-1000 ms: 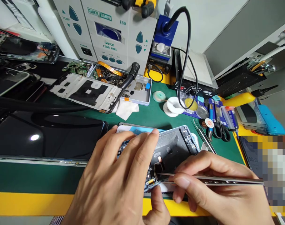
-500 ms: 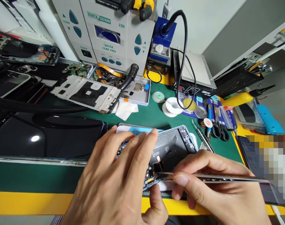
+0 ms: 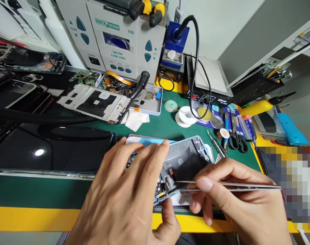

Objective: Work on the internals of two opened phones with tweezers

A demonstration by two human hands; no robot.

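Observation:
An opened phone frame (image 3: 187,160) lies tilted above the green mat, its dark inner bay facing up. My left hand (image 3: 126,183) grips its left part, fingers over the top and thumb at the near edge, hiding much of that end. In my right hand (image 3: 226,190) is a pair of metal tweezers (image 3: 241,185), pinched between thumb and fingers. The tweezer tips are slightly apart over the near edge of the bay, beside a small greyish metallic part (image 3: 169,183). Whether they touch it I cannot tell. A white and light-blue flat item (image 3: 144,140) lies under the frame.
A large black screen (image 3: 50,146) lies left on the green mat (image 3: 37,194). Behind stand a hot-air station (image 3: 119,37), a stripped phone plate (image 3: 93,102) and a parts tray (image 3: 155,109). Solder spools (image 3: 186,116), spare tweezers (image 3: 217,144) and scissors (image 3: 238,141) lie to the right.
The tweezers have risen slightly from the phone frame's near edge, and my right hand moved with them. The greyish part beside the tips shows more clearly. My left hand keeps its hold.

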